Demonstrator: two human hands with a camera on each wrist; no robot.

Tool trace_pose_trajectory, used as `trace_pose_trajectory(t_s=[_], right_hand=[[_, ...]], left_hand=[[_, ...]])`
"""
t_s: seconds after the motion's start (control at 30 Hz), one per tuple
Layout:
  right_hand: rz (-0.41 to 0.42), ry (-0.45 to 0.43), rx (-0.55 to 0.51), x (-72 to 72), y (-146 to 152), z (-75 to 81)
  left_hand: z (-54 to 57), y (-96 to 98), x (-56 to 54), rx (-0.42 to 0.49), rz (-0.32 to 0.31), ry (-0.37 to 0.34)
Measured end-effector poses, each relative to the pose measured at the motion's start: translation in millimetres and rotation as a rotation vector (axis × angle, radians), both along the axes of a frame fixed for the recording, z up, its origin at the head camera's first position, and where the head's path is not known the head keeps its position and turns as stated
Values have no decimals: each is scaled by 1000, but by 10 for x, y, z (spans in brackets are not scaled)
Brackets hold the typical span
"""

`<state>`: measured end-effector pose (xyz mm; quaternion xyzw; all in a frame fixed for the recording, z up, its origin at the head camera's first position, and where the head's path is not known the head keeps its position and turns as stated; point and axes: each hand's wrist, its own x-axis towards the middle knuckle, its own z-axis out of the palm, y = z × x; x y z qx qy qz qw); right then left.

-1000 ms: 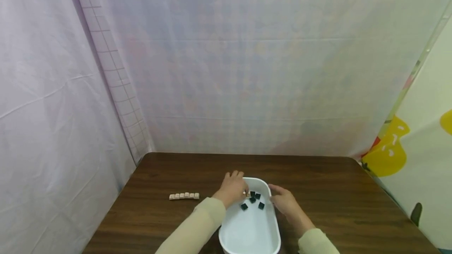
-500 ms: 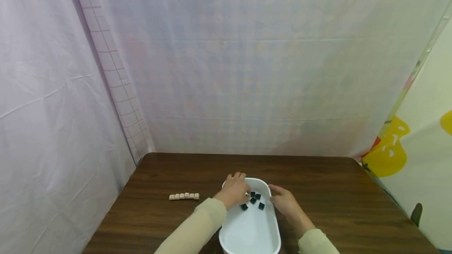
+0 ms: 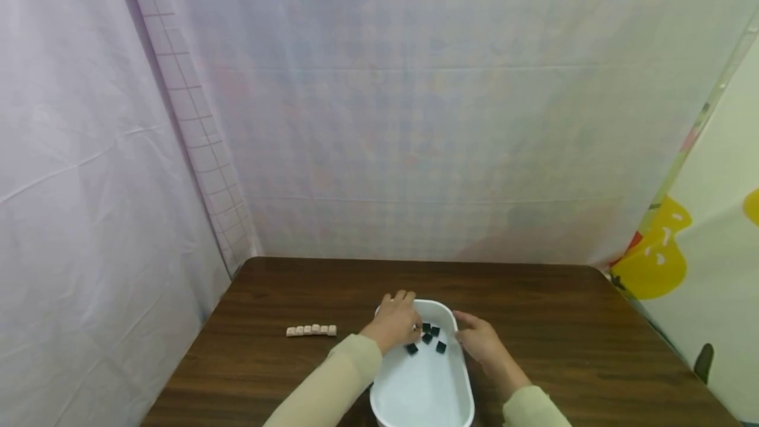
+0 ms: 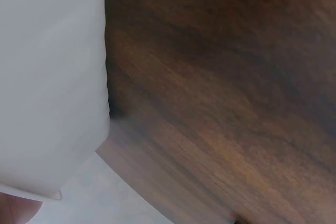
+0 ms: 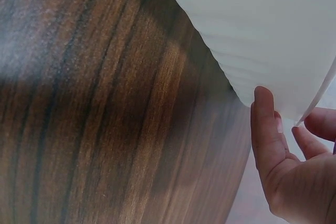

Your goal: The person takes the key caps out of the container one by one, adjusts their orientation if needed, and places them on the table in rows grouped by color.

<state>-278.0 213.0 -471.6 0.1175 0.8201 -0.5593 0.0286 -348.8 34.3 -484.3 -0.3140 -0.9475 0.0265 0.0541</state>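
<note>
A white oval-ended basin (image 3: 422, 387) stands on the brown table. Inside its far half lie several small black square pieces (image 3: 427, 338). My left hand (image 3: 396, 321) reaches over the left rim, thumb and fingertips down by the black pieces. A small white piece (image 3: 416, 327), mostly hidden, sits between its fingertips. My right hand (image 3: 479, 341) is at the basin's right side. In the right wrist view its fingers (image 5: 264, 124) lie along the outer wall while the thumb crosses the rim. The left wrist view shows mostly the basin's wall (image 4: 47, 77).
Left of the basin, several small white block-like pieces (image 3: 311, 330) form a row on the table (image 3: 284, 374). A pale curtain (image 3: 415, 150) hangs behind the table's far edge, and a white cloth (image 3: 89, 216) hangs at left.
My left fingers have come down and closed over the small white piece, which shows less now. My right hand stays at the basin. The head view has shifted slightly.
</note>
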Motion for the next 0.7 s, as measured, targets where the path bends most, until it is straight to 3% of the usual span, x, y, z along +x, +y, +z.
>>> trace_pose_trajectory(t_s=[0.23, 0.57, 0.7], right_hand=[[4, 30, 5, 5, -3, -12], [3, 0, 25, 10, -24, 21], [-1, 14, 13, 20, -27, 15]], left_hand=[[20, -31, 4, 96, -9, 5], [126, -172, -15, 220, -105, 148], [188, -211, -11, 256, -131, 157]])
